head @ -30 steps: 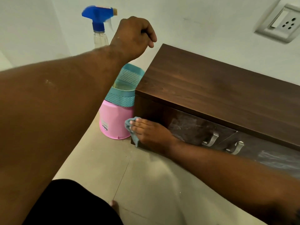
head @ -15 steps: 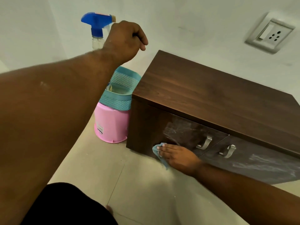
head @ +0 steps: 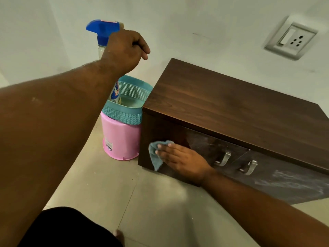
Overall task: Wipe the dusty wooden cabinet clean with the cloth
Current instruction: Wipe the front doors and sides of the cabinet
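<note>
A dark wooden cabinet [head: 222,104] stands on the floor against the wall. Its front has two metal handles [head: 224,158] and pale dust smears on the right door [head: 284,182]. My right hand [head: 181,159] lies flat on a small blue cloth [head: 154,154] and presses it against the left part of the cabinet's front. The cloth sticks out past my fingertips. My left hand [head: 124,49] hangs in the air above and left of the cabinet, fingers curled, holding nothing.
A blue-topped spray bottle [head: 102,31] stands in a teal basket [head: 124,113] that sits on an upturned pink bucket [head: 119,138], close against the cabinet's left side. A wall socket [head: 291,40] is above the cabinet. Pale floor tiles lie in front.
My right hand slid the cloth down and right along the cabinet's front, then back up to the left. The left hand has stayed raised.
</note>
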Available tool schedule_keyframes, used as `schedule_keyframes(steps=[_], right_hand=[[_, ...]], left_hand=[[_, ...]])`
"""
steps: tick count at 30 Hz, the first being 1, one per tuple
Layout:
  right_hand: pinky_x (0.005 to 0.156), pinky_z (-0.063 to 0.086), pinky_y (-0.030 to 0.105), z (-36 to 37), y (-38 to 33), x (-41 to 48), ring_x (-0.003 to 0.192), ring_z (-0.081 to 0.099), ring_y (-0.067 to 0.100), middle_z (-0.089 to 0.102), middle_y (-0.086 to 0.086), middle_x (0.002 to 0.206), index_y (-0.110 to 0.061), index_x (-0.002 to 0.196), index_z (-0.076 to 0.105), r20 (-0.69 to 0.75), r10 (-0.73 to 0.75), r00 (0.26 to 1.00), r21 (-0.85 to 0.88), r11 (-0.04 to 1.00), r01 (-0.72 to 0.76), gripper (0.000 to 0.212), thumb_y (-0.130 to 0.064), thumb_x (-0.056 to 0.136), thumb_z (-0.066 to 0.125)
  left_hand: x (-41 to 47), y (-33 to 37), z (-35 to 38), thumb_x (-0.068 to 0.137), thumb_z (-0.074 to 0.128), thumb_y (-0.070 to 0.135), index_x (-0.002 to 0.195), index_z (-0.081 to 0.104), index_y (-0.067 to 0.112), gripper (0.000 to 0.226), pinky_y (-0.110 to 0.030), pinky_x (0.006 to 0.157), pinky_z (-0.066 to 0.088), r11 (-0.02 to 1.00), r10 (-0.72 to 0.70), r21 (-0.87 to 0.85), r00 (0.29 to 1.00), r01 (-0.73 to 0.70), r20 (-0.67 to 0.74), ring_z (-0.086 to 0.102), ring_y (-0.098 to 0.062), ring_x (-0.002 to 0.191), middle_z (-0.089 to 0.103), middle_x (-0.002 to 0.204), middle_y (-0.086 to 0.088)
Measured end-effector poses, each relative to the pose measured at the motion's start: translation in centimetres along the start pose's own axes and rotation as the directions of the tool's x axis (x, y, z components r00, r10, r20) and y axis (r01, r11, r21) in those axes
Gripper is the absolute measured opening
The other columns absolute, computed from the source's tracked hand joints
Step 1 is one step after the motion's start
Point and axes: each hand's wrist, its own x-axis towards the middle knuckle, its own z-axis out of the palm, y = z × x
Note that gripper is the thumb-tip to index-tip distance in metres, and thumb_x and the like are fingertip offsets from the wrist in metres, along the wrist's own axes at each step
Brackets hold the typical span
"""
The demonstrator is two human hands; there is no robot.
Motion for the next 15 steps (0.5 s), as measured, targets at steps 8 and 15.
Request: schedule_keyframes(steps=[8, 15], right_hand=[[0.112, 0.019, 0.011, 5.2, -1.5, -8.0, 0.129, 0.043, -0.014, 0.047, -0.036, 0.138, -0.019, 0.154, -0.021, 0.476, 0.306, 0.824, 0.006, 0.936, -0.351, 0.097, -0.05, 0.091, 0.046], [0.114, 0.013, 0.02, 7.1, -1.8, -14.6, 0.106, 0.065, -0.007, 0.07, -0.025, 0.113, -0.042, 0.097, 0.078, 0.611, 0.175, 0.772, 0.026, 0.97, -0.241, 0.044, -0.055, 0.057, 0.086]], left_hand=[[-0.3, 2.3, 1.7, 0.095, 0.046, 0.003, 0.095, 0.076, 0.018, 0.033, -0.028, 0.092, 0.057, 0.999, 0.053, 0.008, 0.998, -0.053, 0.036, 0.07, -0.005, 0.085, 0.074, 0.084, 0.002], [-0.9, 5.0, 4.4, 0.091, 0.045, 0.001, 0.092, 0.075, 0.019, 0.036, -0.004, 0.076, 0.049, 0.985, 0.17, -0.008, 0.981, -0.17, 0.09, 0.066, 0.005, 0.075, 0.074, 0.084, 0.001]])
